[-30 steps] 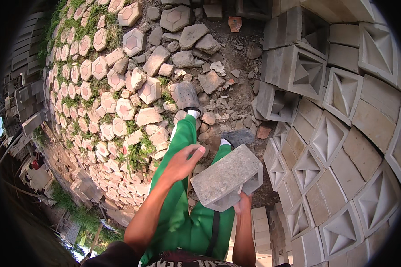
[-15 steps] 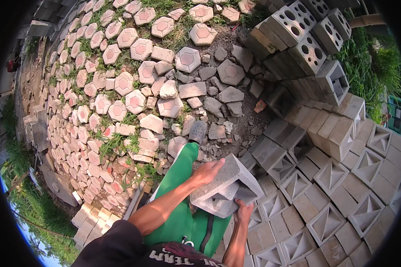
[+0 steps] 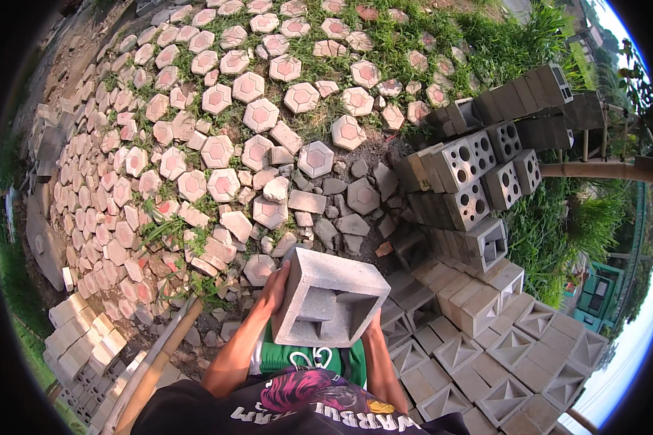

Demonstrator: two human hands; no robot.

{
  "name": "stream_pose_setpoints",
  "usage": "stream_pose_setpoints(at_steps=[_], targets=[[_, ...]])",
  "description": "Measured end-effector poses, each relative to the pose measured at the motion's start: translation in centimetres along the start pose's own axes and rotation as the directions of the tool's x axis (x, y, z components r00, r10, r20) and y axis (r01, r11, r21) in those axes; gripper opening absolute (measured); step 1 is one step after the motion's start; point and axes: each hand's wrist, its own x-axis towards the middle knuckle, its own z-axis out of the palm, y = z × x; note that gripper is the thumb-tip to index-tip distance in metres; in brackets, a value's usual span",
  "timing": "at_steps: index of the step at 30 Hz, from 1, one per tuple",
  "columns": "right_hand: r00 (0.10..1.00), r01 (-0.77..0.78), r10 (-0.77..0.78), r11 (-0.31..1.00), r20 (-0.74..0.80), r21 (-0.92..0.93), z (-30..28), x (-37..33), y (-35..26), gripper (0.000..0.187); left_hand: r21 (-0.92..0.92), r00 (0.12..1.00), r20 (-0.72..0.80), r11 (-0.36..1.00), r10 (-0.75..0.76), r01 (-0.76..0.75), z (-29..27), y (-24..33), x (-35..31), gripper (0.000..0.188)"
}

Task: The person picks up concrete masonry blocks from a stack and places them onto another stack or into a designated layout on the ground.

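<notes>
A grey concrete breeze block [image 3: 341,271] with a recessed, angular hollow in its face is held up in front of my waist. My left hand [image 3: 276,287] grips its left side, the fingers partly out of sight behind the edge. On the opposite side my right hand [image 3: 374,328] presses against the lower right edge, most of its fingers hidden by the block. Just to the right lie rows of similar breeze blocks [image 3: 513,346] with triangular recesses, packed side by side.
Hexagonal pavers [image 3: 248,87] and rubble [image 3: 325,230] cover the uneven ground ahead, with grass between. Stacked blocks with round holes [image 3: 471,202] rise at the right, near a bamboo pole [image 3: 595,171]. Nearer left are a wooden beam [image 3: 163,357] and more stacked blocks [image 3: 80,341].
The breeze block has come up and closer to my body, turning more level. My left hand has shifted from its top to its left side. My view has tilted up and turned right.
</notes>
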Motion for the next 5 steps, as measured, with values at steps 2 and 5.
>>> stream_pose_setpoints(at_steps=[2,5], targets=[[0.999,-0.024,0.026,0.999,0.035,-0.040,-0.4,1.6,-0.9,0.043,-0.031,0.999,-0.051,1.000,-0.005,0.004,0.1,1.3,-0.6,0.067],[0.999,0.011,-0.009,0.999,0.049,-0.043,0.8,3.8,-3.9,0.045,-0.045,0.993,-0.054,0.994,0.101,-0.103,2.0,4.9,0.2,0.069]])
